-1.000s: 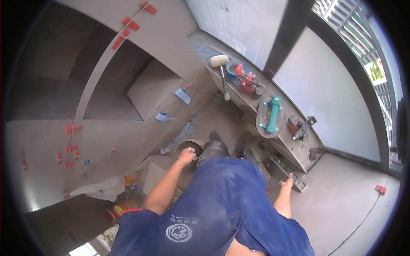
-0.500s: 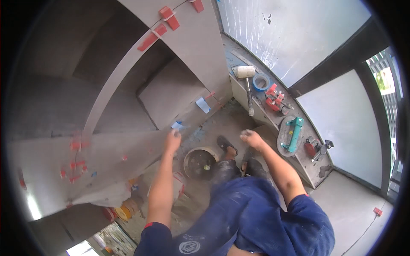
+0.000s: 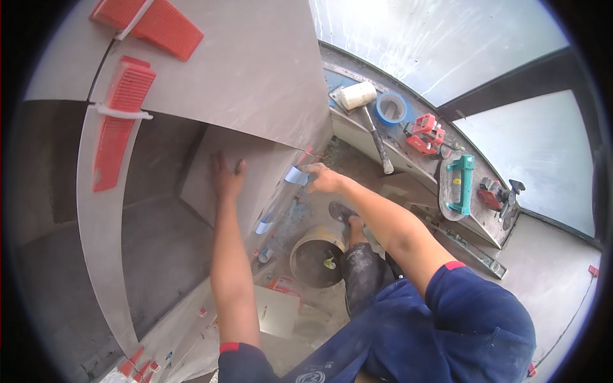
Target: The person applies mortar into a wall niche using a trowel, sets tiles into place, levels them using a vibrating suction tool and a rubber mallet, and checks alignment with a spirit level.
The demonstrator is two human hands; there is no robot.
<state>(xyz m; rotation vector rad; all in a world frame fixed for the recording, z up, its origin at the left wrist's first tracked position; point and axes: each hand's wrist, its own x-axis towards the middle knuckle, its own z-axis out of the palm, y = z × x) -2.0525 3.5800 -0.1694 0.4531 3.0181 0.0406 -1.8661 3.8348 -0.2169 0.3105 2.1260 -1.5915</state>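
Note:
My left hand (image 3: 228, 182) lies open, fingers spread, against the grey side panel (image 3: 207, 167) inside a recess in the tiled wall. At the panel's front edge, my right hand (image 3: 322, 179) has its fingers bent and closed on the end of a strip of blue tape (image 3: 296, 175). Part of those fingertips is hard to make out. Lower on the same edge sticks a second blue tape strip (image 3: 263, 226). Red wedges (image 3: 118, 124) with white clips sit across the tile joints at upper left, close to the view.
On the ledge at right lie a white-headed mallet (image 3: 359, 96), a roll of blue tape (image 3: 391, 108), red clamp-like tools (image 3: 426, 134) and a green-handled trowel (image 3: 460, 185). A spirit level (image 3: 469, 249) leans below. A bucket (image 3: 300, 258) stands by my feet.
I have come closer to the recess. My left hand has gone from hanging in front of the wall onto the inner panel; my right hand has moved left to the taped edge.

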